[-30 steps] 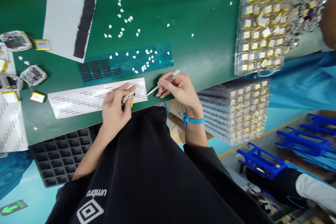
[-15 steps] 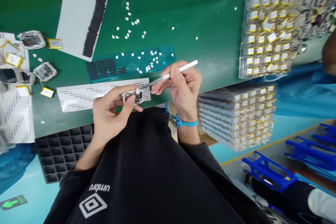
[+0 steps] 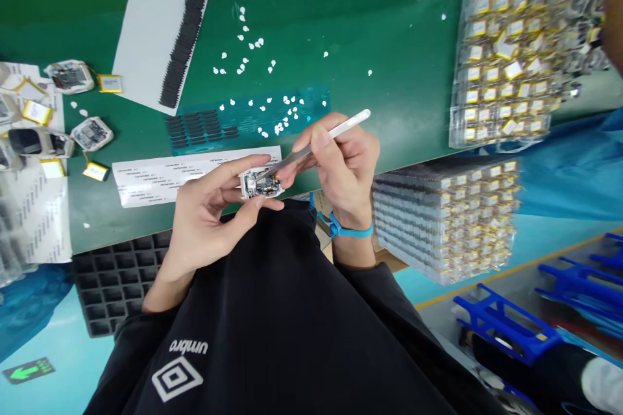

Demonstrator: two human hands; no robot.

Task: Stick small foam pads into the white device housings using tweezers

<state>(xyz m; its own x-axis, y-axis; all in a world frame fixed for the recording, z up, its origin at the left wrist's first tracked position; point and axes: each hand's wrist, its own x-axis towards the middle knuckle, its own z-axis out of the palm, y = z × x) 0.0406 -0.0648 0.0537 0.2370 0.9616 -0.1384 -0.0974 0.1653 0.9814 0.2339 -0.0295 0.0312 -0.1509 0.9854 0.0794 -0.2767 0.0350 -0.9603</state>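
**Module Held for Tweezer Work at the Counter Edge**

The left hand, fingers curled and thumb opposed, holds a white-framed circuit module. The right hand pinches white-handled steel tweezers, tip at the module's exposed board; a blue wrist strap circles that wrist.

Relative to the module, a white printed sheet lies just left on the green counter, and a stacked block of yellow-tabbed batteries stands right.

Step, as judged: fine tweezer placement on the board. The next move calls for a steady tip.
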